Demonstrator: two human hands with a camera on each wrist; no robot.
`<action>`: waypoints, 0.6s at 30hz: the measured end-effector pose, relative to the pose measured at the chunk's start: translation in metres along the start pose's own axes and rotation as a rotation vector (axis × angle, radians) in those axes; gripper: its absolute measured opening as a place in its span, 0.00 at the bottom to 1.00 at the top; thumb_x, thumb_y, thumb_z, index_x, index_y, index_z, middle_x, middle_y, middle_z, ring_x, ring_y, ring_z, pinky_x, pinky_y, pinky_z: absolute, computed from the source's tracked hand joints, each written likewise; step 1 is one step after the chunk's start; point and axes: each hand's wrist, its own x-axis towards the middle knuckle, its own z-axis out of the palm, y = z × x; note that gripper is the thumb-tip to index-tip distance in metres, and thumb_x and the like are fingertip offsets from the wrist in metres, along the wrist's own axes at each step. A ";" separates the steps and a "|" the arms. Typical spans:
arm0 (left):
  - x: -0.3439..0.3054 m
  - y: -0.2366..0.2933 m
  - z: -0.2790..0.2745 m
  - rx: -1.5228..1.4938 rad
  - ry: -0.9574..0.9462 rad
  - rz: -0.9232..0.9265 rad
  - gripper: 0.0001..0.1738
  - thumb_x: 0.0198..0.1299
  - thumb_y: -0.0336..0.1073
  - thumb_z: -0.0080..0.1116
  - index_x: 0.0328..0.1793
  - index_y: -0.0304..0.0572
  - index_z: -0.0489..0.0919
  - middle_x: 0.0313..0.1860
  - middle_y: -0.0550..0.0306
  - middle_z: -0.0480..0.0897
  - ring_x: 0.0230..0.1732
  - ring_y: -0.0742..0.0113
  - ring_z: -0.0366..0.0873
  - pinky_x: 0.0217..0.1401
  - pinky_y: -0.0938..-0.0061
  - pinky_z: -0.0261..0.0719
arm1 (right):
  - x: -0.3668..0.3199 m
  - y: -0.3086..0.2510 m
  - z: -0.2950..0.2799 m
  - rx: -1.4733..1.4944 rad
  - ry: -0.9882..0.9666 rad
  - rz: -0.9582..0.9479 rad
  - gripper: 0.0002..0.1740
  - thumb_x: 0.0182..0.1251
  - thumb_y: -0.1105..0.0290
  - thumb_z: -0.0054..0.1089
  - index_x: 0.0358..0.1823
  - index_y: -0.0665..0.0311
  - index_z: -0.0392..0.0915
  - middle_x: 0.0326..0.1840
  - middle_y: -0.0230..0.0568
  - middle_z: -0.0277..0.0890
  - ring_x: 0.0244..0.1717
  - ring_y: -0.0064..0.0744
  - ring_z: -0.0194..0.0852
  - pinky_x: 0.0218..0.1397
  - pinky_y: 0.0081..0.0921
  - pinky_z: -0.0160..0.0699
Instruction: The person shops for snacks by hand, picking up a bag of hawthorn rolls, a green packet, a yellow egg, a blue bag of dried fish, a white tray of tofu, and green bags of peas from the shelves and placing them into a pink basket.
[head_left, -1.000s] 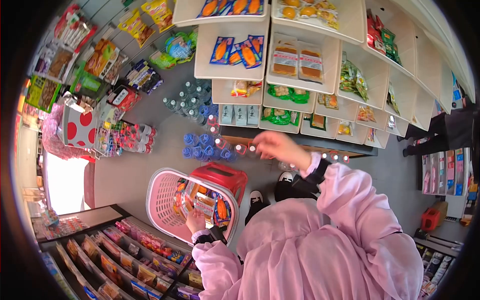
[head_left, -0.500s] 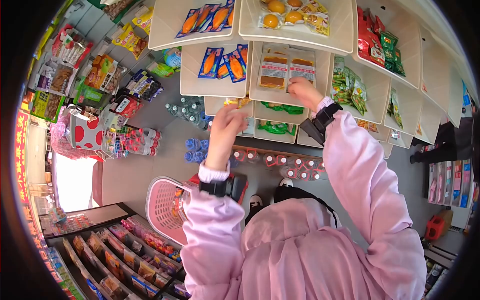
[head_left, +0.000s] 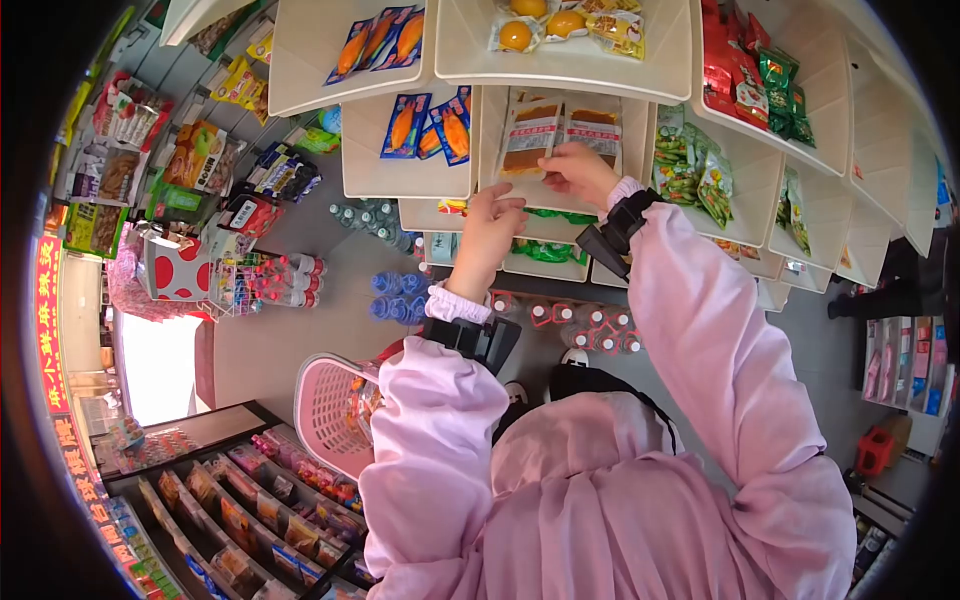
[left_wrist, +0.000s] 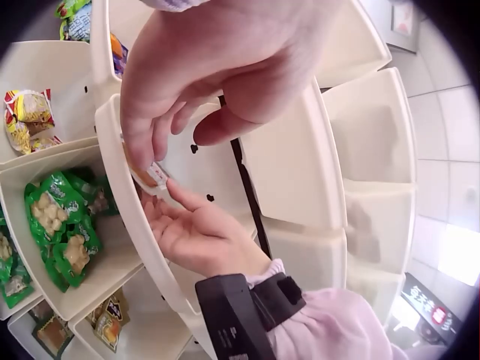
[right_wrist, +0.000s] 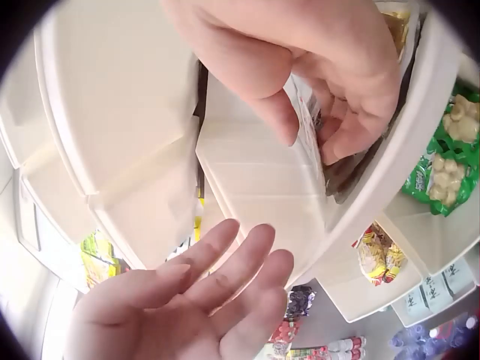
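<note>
In the head view, flat brown packets with white labels lie in a cream bin. My right hand reaches into that bin. Seen from the right wrist, the thumb and fingers of the right hand pinch the edge of a packet. Just left of it, my left hand is held at the bin's front rim with loosely bent fingers and nothing in them. The left wrist view has the left hand above the right hand, a strip of packet showing between them.
Neighbouring bins hold carrot-printed packets, yellow round snacks and green packets. Below stand capped bottles on the floor. A pink basket with packets inside is at lower left, beside a rack of snacks.
Both hands have come up from lower down, the left one out of the basket. Since half a second ago they have drawn closer together, and the right hand has shifted left along the packets.
</note>
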 end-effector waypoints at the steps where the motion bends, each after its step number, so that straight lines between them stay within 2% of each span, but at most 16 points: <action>1: -0.003 -0.002 -0.002 -0.005 -0.002 -0.012 0.24 0.53 0.26 0.43 0.58 0.29 0.58 0.45 0.47 0.72 0.42 0.66 0.73 0.44 0.78 0.73 | -0.002 0.001 0.001 -0.002 -0.003 -0.013 0.08 0.53 0.73 0.55 0.32 0.70 0.70 0.26 0.37 0.70 0.28 0.27 0.72 0.30 0.22 0.75; 3: -0.009 -0.004 -0.004 -0.020 -0.006 -0.031 0.23 0.53 0.26 0.43 0.57 0.28 0.59 0.44 0.47 0.72 0.42 0.66 0.73 0.44 0.79 0.73 | -0.003 0.004 -0.006 -0.014 -0.006 -0.043 0.09 0.53 0.73 0.54 0.34 0.70 0.70 0.26 0.38 0.70 0.29 0.28 0.73 0.31 0.22 0.76; 6: -0.017 -0.004 -0.008 -0.043 -0.023 -0.031 0.22 0.53 0.26 0.43 0.56 0.29 0.61 0.43 0.48 0.72 0.41 0.67 0.74 0.44 0.79 0.73 | -0.012 0.009 -0.013 -0.070 0.007 -0.055 0.07 0.54 0.75 0.53 0.34 0.70 0.69 0.31 0.36 0.69 0.29 0.25 0.71 0.38 0.23 0.75; 7: -0.019 -0.005 -0.009 -0.048 -0.024 -0.036 0.22 0.53 0.26 0.43 0.56 0.28 0.61 0.43 0.48 0.72 0.40 0.67 0.74 0.43 0.79 0.73 | -0.016 0.009 -0.016 -0.099 -0.003 -0.049 0.09 0.54 0.74 0.54 0.35 0.71 0.68 0.33 0.38 0.68 0.31 0.27 0.71 0.40 0.24 0.76; 10: -0.022 -0.006 -0.010 -0.042 -0.032 -0.045 0.21 0.53 0.27 0.43 0.55 0.28 0.61 0.43 0.47 0.73 0.39 0.66 0.74 0.43 0.79 0.73 | -0.019 0.018 -0.025 -0.024 0.081 -0.117 0.12 0.52 0.75 0.55 0.37 0.73 0.68 0.33 0.40 0.70 0.30 0.31 0.73 0.32 0.24 0.77; 12: -0.024 -0.007 -0.011 -0.019 -0.037 -0.050 0.21 0.54 0.28 0.44 0.55 0.28 0.61 0.42 0.46 0.73 0.39 0.66 0.75 0.43 0.79 0.74 | -0.040 0.008 -0.025 0.015 0.060 -0.170 0.13 0.53 0.74 0.54 0.39 0.71 0.67 0.34 0.40 0.69 0.33 0.29 0.71 0.35 0.24 0.76; 15: -0.029 -0.011 -0.007 -0.162 -0.012 -0.114 0.20 0.57 0.34 0.46 0.53 0.28 0.63 0.41 0.45 0.74 0.39 0.63 0.75 0.43 0.77 0.74 | -0.080 -0.006 -0.019 0.079 0.033 -0.274 0.11 0.55 0.74 0.54 0.39 0.67 0.65 0.34 0.38 0.69 0.36 0.27 0.69 0.37 0.23 0.73; 16: -0.033 -0.011 -0.006 -0.228 -0.039 -0.130 0.20 0.58 0.36 0.46 0.52 0.28 0.63 0.41 0.44 0.74 0.39 0.62 0.75 0.43 0.76 0.74 | -0.096 -0.010 -0.013 0.087 0.073 -0.286 0.10 0.56 0.73 0.53 0.38 0.65 0.65 0.33 0.35 0.69 0.34 0.24 0.68 0.36 0.22 0.72; 18: -0.045 -0.011 -0.004 -0.365 -0.083 -0.165 0.21 0.59 0.40 0.48 0.51 0.28 0.64 0.41 0.44 0.74 0.39 0.60 0.75 0.43 0.74 0.74 | -0.118 -0.007 -0.009 0.094 0.017 -0.313 0.10 0.57 0.73 0.52 0.40 0.64 0.65 0.33 0.32 0.70 0.33 0.21 0.67 0.36 0.20 0.70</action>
